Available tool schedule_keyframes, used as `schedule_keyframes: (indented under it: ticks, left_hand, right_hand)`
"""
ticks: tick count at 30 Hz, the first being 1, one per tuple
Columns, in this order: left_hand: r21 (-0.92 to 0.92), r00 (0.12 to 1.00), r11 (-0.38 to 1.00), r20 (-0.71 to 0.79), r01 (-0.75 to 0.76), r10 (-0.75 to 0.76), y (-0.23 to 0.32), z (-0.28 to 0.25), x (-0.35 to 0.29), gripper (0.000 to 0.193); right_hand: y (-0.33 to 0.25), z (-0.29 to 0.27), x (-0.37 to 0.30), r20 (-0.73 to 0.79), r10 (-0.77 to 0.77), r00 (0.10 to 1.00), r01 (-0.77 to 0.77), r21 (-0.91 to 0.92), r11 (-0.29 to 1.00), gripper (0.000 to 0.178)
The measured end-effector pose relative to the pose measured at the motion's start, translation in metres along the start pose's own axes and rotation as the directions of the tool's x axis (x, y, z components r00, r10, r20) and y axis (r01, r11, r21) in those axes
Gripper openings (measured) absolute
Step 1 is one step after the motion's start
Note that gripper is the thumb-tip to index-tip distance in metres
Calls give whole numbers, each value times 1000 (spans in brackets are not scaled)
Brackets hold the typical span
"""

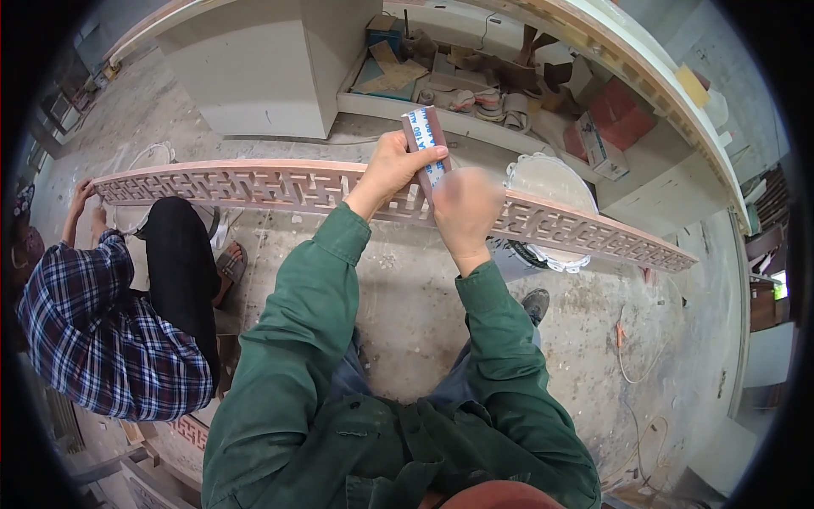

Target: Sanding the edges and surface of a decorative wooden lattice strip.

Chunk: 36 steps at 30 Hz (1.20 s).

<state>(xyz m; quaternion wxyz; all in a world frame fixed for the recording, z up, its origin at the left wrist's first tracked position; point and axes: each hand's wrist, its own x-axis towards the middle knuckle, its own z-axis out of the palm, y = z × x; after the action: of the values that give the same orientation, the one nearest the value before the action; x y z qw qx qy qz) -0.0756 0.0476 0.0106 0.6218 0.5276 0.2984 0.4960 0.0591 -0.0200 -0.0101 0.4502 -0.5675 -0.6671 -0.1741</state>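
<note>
In front of me, above the carved panel, I hold a folded strip of sandpaper [425, 140] with a brown face and blue-and-white printed backing. My left hand [393, 171] is closed on its left side, thumb lying across the print. Closed at the strip's lower end is my right hand [467, 212], its fingers blurred. Under both hands runs a long, narrow, pinkish fretwork panel [301, 187], pierced with a geometric lattice.
White-rimmed buckets [551, 182] stand under the panel. At the left a seated co-worker in a plaid shirt [110, 331] has a hand at the panel's far end. Beyond are a pale cabinet [246, 68] and a cluttered shelf [475, 85]. A cable [626, 360] lies on the floor at right.
</note>
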Motion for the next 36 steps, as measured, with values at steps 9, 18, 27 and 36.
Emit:
schedule_keyframes:
  ticks: [9, 18, 27, 36]
  left_hand:
    - [146, 999, 989, -22, 30, -27, -5, -8, -1, 22]
    - [30, 993, 996, 84, 85, -87, 16, 3, -15, 22]
    - [91, 997, 995, -62, 43, -38, 20, 8, -14, 23]
    - [20, 1000, 1000, -2, 18, -18, 9, -4, -14, 20]
  right_hand:
    - [7, -14, 7, 147, 178, 973, -219, 342, 914, 15]
    - [7, -15, 0, 124, 157, 980, -191, 340, 921, 13]
    - [-8, -7, -2, -25, 8, 1000, -6, 81, 997, 14]
    - [2, -19, -1, 177, 179, 968, -233, 361, 903, 19]
